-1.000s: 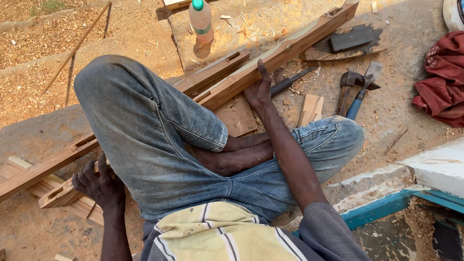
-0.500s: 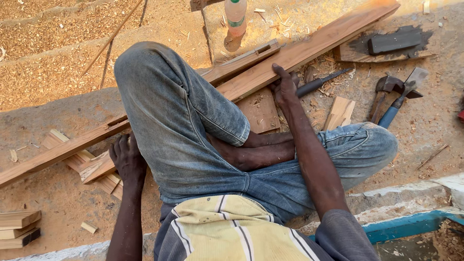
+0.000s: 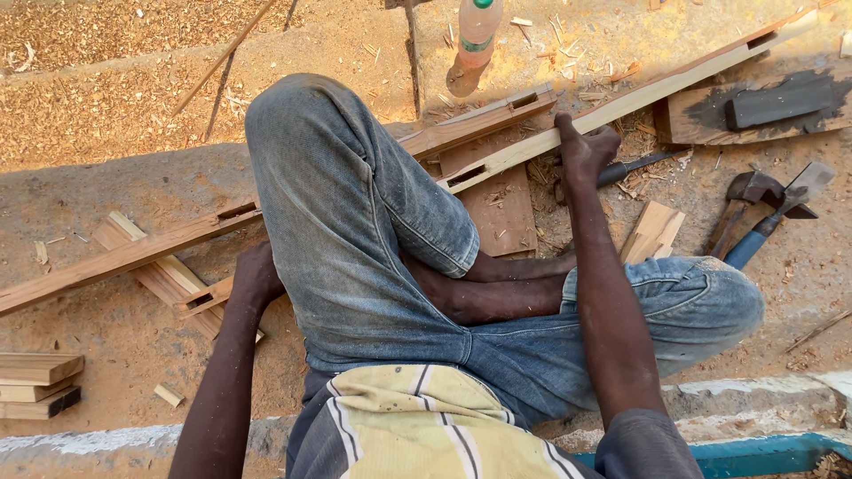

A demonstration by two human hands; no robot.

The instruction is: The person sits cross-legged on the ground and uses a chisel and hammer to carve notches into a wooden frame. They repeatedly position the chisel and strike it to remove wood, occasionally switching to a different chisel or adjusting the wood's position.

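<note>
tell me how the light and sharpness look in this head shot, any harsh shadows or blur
Head view: hard low sunlight, warm on the sandy ground; the bottle throws a crisp shadow toward the camera. The jeans and both hands, left and right, are sharp, with no motion blur. Slight wide-angle bend shows at the edges.

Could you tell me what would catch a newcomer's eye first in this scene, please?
First comes the raised knee in faded jeans, filling the middle, with a long wooden rail with cut slots running under it from lower left to upper right. The right hand rests on that rail right of the knee, and the left hand presses a short slotted piece at left. A hammer lies on the sandy ground at right.
</note>
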